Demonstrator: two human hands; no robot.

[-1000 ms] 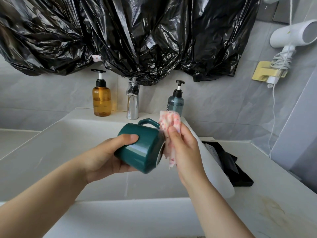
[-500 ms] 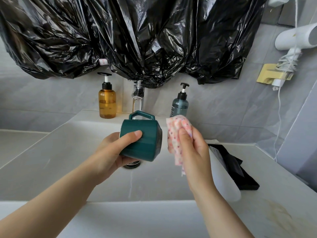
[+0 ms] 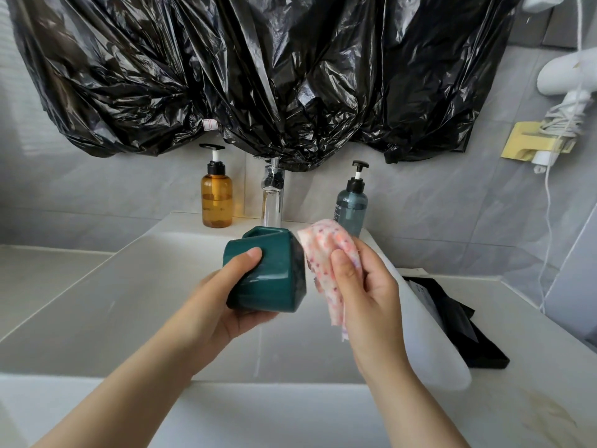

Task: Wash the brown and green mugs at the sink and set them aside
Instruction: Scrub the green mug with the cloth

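Observation:
My left hand (image 3: 223, 299) grips the dark green mug (image 3: 271, 279) over the white sink basin (image 3: 129, 305). The mug lies on its side with its handle up and its mouth turned to the right. My right hand (image 3: 365, 286) pinches a pink spotted cloth (image 3: 326, 250) and holds it against the mug's right end. The chrome faucet (image 3: 273, 195) stands just behind the mug, and I see no water running. No brown mug is in view.
An amber pump bottle (image 3: 216, 195) and a blue-grey pump bottle (image 3: 351, 205) flank the faucet. Black plastic sheeting (image 3: 258, 76) hangs over the wall above. A black flat object (image 3: 458, 321) lies on the counter at right. A white hair dryer (image 3: 568, 76) hangs at upper right.
The mug rose from low in the basin up towards the faucet and turned so its handle points up. The cloth came away from the mouth, then moved back beside the mug's right end.

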